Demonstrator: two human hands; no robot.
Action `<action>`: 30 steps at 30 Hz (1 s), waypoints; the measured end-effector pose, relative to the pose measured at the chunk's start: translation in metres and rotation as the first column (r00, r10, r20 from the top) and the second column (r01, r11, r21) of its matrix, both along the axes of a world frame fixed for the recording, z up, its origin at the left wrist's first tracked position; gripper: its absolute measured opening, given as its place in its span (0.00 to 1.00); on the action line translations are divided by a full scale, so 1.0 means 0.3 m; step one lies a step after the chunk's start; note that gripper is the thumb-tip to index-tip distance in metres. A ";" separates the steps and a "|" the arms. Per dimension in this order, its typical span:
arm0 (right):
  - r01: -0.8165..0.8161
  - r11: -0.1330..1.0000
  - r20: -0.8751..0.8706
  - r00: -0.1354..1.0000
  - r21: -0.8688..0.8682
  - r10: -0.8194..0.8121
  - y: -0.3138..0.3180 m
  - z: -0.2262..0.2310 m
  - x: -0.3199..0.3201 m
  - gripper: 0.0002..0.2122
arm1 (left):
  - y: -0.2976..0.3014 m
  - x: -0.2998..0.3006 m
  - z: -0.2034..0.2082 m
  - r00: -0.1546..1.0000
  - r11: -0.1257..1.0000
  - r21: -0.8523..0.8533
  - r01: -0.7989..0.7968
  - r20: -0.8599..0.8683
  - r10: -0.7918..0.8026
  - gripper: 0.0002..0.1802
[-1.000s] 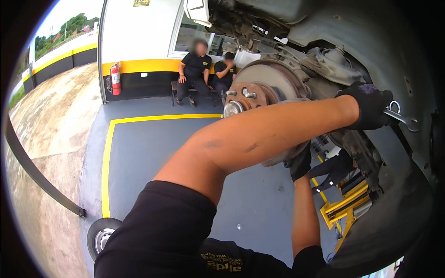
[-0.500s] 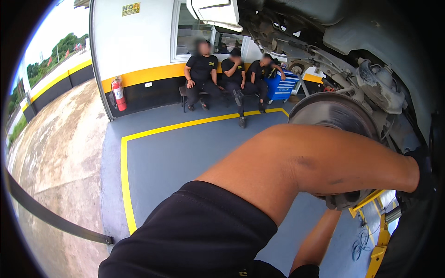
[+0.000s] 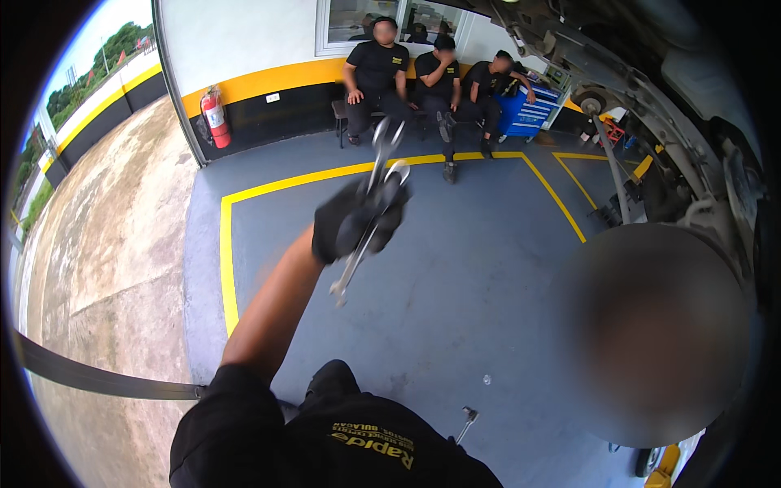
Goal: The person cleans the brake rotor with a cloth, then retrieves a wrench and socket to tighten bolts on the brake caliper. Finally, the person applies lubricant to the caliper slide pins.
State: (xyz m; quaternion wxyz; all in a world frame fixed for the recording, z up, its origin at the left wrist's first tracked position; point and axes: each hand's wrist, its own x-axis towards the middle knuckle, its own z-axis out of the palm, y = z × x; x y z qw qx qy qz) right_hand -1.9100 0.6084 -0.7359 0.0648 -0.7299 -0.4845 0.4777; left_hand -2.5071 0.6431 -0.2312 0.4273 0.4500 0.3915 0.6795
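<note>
Swung leftward over the gray floor (image 3: pixel 423 309), the gloved left hand (image 3: pixel 359 220) curls its fingers around steel wrenches (image 3: pixel 378 167), likely rigid, hard and slick, best gripped mid-shank, while the right hand is out of view.

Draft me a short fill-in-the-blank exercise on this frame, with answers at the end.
1. The person's ____ hand holds metal wrenches.
2. The glove on it is ____.
3. Along the wall sit ____ people.
4. The drawer cabinet beside them is ____.

Missing words: left; black; three; blue.
</note>
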 end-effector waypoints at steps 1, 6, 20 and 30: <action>-0.206 0.977 0.230 0.950 -0.048 0.211 0.014 -0.008 -0.058 0.22 | -0.073 -0.075 -0.241 0.982 0.944 -0.276 -0.180 0.001 0.188 0.24; -0.520 0.812 0.409 0.702 -0.266 0.583 0.223 0.150 -0.388 0.17 | -0.790 -0.310 -1.642 0.877 -0.048 -0.930 -0.366 -0.361 0.316 0.27; -0.368 0.844 -0.291 0.919 -0.391 0.266 0.798 0.432 -2.050 0.16 | -1.126 -1.002 -1.963 0.434 0.061 -0.996 0.058 0.080 0.897 0.36; -0.574 0.799 -0.715 0.635 -0.180 0.295 1.427 0.630 -2.845 0.15 | 0.530 -1.784 -1.507 0.566 0.808 -0.572 -0.142 0.622 0.540 0.16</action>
